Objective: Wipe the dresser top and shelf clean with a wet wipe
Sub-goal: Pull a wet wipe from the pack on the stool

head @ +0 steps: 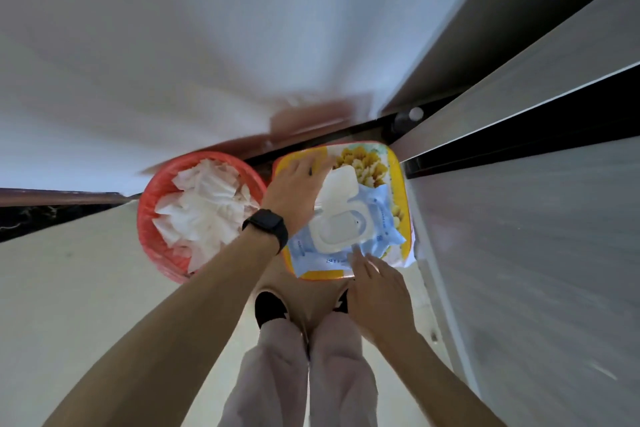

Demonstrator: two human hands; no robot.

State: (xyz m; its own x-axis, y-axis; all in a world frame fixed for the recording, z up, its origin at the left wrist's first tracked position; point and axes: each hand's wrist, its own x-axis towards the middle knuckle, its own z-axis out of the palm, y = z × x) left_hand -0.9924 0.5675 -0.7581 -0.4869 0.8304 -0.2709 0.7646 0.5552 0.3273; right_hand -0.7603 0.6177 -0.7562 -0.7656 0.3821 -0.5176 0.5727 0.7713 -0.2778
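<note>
Wipe pack (341,230) lid stands open; wiping judged pending. Right hand (377,291) presses pack, fingers straight. Left hand (294,191) grip: cannot tell.

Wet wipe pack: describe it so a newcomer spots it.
Left of the grey cabinet fronts, a yellow flowered tray sits beside a red bin of white wipes. On it lies the wet wipe pack: the only pale blue thing, white flip lid raised.

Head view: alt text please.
A blue wet wipe pack, white lid flipped open, lies on a yellow floral surface; the left hand is at the lid, the right hand touches the near edge. A red bin of crumpled white wipes stands beside it.
</note>
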